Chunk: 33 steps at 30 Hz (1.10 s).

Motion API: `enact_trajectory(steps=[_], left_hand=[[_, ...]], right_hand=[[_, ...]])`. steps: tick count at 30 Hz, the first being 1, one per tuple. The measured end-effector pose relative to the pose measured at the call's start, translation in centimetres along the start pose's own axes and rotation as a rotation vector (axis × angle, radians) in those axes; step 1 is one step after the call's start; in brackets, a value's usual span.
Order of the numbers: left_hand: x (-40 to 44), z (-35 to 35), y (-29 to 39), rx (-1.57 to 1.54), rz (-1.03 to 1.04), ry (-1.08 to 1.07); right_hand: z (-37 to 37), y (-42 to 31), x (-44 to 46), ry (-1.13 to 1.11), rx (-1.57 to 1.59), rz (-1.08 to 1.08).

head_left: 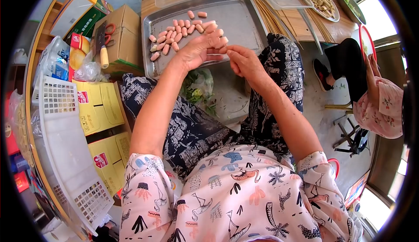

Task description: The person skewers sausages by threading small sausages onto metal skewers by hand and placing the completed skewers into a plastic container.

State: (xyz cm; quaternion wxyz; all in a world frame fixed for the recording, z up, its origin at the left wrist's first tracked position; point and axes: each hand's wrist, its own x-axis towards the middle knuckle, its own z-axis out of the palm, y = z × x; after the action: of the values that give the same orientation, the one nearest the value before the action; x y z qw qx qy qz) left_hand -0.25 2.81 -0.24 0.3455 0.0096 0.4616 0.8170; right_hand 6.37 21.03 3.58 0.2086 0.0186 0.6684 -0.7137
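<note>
Over the tray (239, 17), the left hand (198, 50) partly hides its sausages (222, 41).

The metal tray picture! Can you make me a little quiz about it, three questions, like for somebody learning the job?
1. What long, thin things lie on the wooden table, on the picture's right of the metal tray?

2. True or false: the green leaves are lying in the metal tray.

3. Which of the person's hands is nearer the loose pink pieces? A: left. B: right.

Key:
1. Thin sticks.
2. False: they show below the tray, between the person's knees.
3. A: the left hand.
</note>
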Motion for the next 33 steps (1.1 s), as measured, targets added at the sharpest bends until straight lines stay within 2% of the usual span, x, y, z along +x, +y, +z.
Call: enact_trajectory(steps=[2, 11, 20, 24, 26, 27, 30, 33], left_hand=[[0.2, -0.1, -0.5, 0.032, -0.042, 0.008], [0.8, -0.9, -0.6, -0.054, 0.06, -0.004], [0.4, -1.1, 0.1, 0.015, 0.171, 0.112], [0.1, -1.6, 1.4, 0.076, 0.238, 0.249], [-0.1, -2.0, 1.8, 0.078, 0.253, 0.349], [-0.1, -2.0, 1.7, 0.056, 0.268, 0.409], [-0.3, -1.9, 1.7, 0.068, 0.233, 0.443], [-0.2, -2.2, 1.7, 0.047, 0.28, 0.44]], right_hand=[[0.0, 0.0, 0.0, 0.014, 0.013, 0.001], [0.0, 0.1, 0.2, 0.01, 0.018, -0.005], [-0.1, 0.4, 0.1, 0.01, -0.048, -0.028], [-0.3, 1.1, -0.1, 0.047, -0.204, -0.202], [-0.1, 1.1, -0.9, 0.141, -0.577, -0.308], [0.1, 1.1, -1.1, 0.17, -0.62, -0.353], [0.5, 0.6, -1.1, 0.213, -0.802, -0.443], [1.1, 0.4, -0.9, 0.221, -0.812, -0.481]])
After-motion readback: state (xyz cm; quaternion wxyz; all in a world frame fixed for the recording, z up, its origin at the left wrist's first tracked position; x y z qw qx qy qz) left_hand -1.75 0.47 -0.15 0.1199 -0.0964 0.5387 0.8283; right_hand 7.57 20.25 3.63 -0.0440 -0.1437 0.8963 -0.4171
